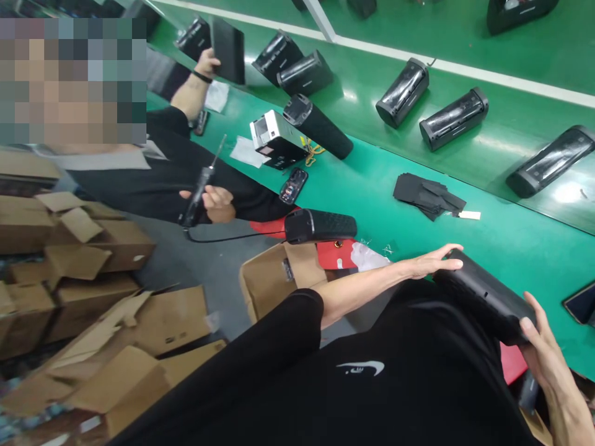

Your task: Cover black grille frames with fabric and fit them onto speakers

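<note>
A black speaker (488, 297) lies between your two hands, at the near edge of the green tabletop (372, 186) and close against your shirt. Your left hand (432, 263) clamps its far end, thumb and fingers on the casing; your right hand (542, 344) grips the near end. Handling appears to be midway — the speaker is up in your hold and not yet released. The casing looks closed on the side that shows; whether any work on it remains cannot be told.

Just beyond your left hand, a loose stack of black sheets (421, 193) lies on the tabletop, out of your grasp, a pale strip (469, 215) at its edge. To the right of your right hand sits a phone (581, 303). Well beyond both hands, on a glossy green surface, lie three more speakers (455, 118). Far to the left of your left hand, a co-worker's hand (218, 203) holds a screwdriver (201, 195) — its cable (223, 240) trailing toward another speaker (320, 226).
</note>
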Demonstrator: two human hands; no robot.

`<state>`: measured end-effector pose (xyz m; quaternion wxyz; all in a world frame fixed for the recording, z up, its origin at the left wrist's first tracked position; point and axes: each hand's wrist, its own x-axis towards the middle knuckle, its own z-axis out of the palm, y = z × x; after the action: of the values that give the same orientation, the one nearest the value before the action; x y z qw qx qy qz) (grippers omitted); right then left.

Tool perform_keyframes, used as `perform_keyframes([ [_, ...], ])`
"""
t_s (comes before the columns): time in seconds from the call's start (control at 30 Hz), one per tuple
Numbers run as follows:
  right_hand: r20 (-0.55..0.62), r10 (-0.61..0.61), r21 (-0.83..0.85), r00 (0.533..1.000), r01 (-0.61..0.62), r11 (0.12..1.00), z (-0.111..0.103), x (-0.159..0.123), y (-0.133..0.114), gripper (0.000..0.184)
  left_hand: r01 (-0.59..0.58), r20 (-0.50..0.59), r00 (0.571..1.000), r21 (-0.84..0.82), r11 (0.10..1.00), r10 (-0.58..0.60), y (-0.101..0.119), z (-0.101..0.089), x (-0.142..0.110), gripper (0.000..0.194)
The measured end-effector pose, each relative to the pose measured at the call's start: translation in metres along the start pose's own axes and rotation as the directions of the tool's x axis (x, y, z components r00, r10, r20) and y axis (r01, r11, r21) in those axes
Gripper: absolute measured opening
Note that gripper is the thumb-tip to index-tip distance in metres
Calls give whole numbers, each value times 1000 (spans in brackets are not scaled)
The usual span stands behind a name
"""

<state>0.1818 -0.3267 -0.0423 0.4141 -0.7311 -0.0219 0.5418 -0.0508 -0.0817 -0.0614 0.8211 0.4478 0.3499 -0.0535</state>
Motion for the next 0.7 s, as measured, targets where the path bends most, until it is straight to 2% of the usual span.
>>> perform_keyframes([
  [0.1, 23, 60, 48, 998, -61, 997, 2, 5, -3, 118, 107, 71, 992, -36, 994, -104, 0, -4, 5, 98],
  [0.13, 1, 57, 50, 998, -57, 997, 4, 5, -4, 116, 114, 50, 992, -17, 993, -113, 0, -4, 7, 98],
  [0.27, -13, 83, 44, 996, -82, 996, 7, 5, -2, 99, 173, -144, 976, 50, 984, -164, -1, -5, 17, 86],
  [0.33, 25, 85, 20, 996, -85, 996, 3, 7, 3, 100, 205, -144, 970, 32, 978, -198, 0, -9, 23, 83],
  [0.4, 40, 37, -22, 999, -36, 999, -2, 12, 8, 103, 170, -51, 984, 6, 985, -170, 4, -14, 28, 87],
  [0.47, 26, -31, -62, 999, 32, 998, -6, 17, 14, 101, 86, 29, 996, 19, 996, -87, 9, -18, 33, 91],
  [0.57, -12, -100, -46, 995, 99, 994, -5, 21, 20, 93, -20, -4, 1000, 139, 990, 21, 25, -19, 43, 86],
  [0.63, -24, -127, 26, 992, 128, 991, -3, 21, 23, 88, -30, -43, 998, 222, 975, 41, 41, -17, 53, 81],
  [0.7, -23, -149, 126, 989, 151, 980, -2, 25, 24, 79, -21, -44, 998, 241, 970, 33, 59, -14, 65, 84],
])
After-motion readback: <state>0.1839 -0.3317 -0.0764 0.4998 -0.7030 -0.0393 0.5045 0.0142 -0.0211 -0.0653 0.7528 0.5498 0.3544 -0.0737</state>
